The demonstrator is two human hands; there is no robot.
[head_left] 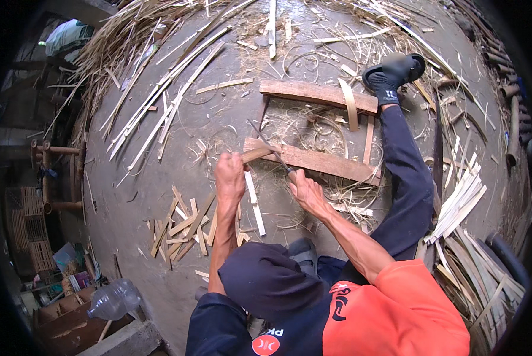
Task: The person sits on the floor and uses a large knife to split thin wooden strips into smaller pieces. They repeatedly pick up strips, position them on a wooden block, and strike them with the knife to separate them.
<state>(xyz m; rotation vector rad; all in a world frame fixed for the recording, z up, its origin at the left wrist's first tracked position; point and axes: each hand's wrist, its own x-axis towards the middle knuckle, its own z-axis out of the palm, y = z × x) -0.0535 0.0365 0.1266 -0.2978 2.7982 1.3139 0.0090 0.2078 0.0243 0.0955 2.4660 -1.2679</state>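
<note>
My left hand point(229, 175) is closed around one end of a short, flat bamboo piece point(256, 155). The other end of that piece reaches the near beam of a low wooden frame point(319, 161). In my right hand point(307, 191) is the handle of a knife point(267, 142), its long, narrow blade pointing up and to the left. The blade crosses the bamboo piece near its far end; whether it is cutting in cannot be made out. A pale, curved strip point(349, 105) leans over the frame's far beam.
Short bamboo pieces point(186, 227) lie heaped left of my left forearm. Long strips point(174, 77) spread across the concrete floor point(129, 196) at the far left. Pale strips point(460, 199) are bundled at right. My shod foot point(394, 72) rests beside the frame. Curled shavings point(331, 133) litter the frame's inside.
</note>
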